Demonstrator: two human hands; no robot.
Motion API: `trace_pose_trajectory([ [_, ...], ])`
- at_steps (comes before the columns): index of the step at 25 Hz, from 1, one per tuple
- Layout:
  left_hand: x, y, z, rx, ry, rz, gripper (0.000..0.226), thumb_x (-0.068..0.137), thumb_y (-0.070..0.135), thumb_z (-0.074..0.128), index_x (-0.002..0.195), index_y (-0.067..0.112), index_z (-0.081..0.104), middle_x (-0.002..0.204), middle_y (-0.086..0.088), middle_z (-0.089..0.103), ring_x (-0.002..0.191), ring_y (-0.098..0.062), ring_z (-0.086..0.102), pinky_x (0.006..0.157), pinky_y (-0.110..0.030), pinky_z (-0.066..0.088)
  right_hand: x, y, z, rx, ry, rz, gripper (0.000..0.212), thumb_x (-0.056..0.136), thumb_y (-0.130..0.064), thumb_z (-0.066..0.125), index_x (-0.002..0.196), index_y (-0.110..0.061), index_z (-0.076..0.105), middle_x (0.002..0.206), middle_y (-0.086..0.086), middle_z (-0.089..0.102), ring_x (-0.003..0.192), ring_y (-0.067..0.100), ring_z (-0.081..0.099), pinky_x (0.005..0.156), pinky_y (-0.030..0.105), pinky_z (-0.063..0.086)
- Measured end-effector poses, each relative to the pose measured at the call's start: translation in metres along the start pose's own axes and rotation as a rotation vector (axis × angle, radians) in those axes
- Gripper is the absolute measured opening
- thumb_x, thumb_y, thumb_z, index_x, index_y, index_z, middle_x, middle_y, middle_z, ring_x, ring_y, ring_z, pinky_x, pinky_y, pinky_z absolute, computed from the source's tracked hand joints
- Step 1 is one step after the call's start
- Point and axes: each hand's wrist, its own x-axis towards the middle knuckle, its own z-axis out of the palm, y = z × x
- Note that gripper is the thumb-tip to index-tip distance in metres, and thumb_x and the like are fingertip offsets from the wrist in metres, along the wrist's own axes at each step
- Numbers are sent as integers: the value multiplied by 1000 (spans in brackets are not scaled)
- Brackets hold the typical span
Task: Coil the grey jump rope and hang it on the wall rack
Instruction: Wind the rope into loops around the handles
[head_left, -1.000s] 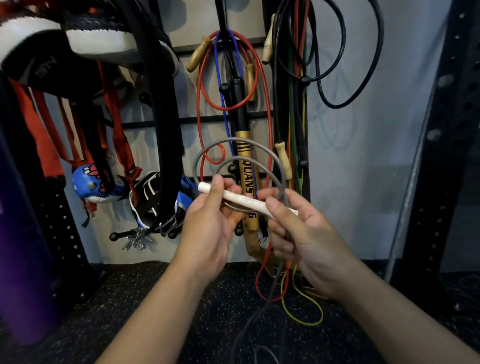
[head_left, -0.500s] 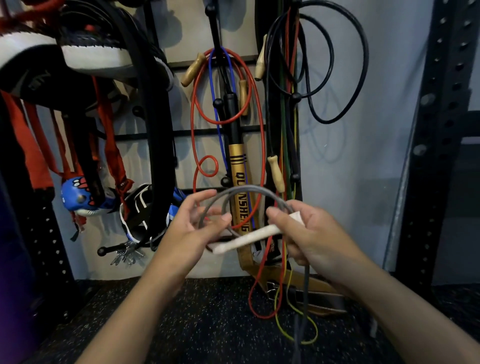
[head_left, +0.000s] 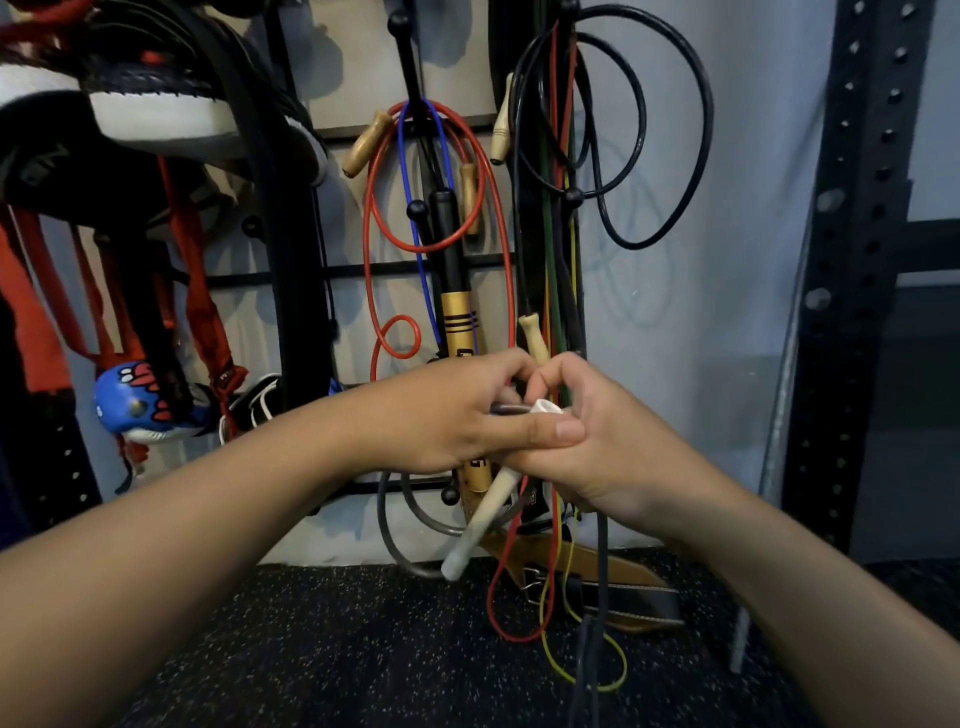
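The grey jump rope (head_left: 387, 514) hangs in loops below my joined hands, with one strand (head_left: 601, 561) dropping from my right hand to the floor. One white handle (head_left: 480, 519) slants down-left from under my hands; a second white handle end (head_left: 543, 407) shows between them. My left hand (head_left: 447, 415) grips the grey coils, its thumb across my right hand's fingers. My right hand (head_left: 597, 441) curls round the handle and rope. Behind them stands the wall rack (head_left: 410, 62) with black pegs.
Red (head_left: 488, 218), blue and black (head_left: 675, 156) jump ropes with wooden handles hang on the rack. Boxing gloves (head_left: 135, 400), red straps and shoes hang at the left. A leather belt (head_left: 613, 587) lies on the speckled floor. A black perforated upright (head_left: 857, 260) stands at the right.
The hands have closed together. The grey loops that stood above the hands now hang below them. The white handle swung from near level to pointing down-left.
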Motion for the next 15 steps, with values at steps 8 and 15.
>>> trace_pose_trajectory([
  [8,-4,7,-23,114,-168,24,68,78,84,49,100,25,74,97,-24,68,90,-41,63,85,-61,51,-13,-10,-26,190,-110,32,61,80,-4,84,129,-26,56,87,17,77,74,19,69,71,29,55],
  [15,-8,-15,-42,-371,229,-12,51,91,58,53,100,12,74,83,-21,58,52,-14,33,47,-25,28,-17,12,-47,268,13,165,31,89,-39,68,89,-9,77,59,0,47,50,17,44,68,45,52],
])
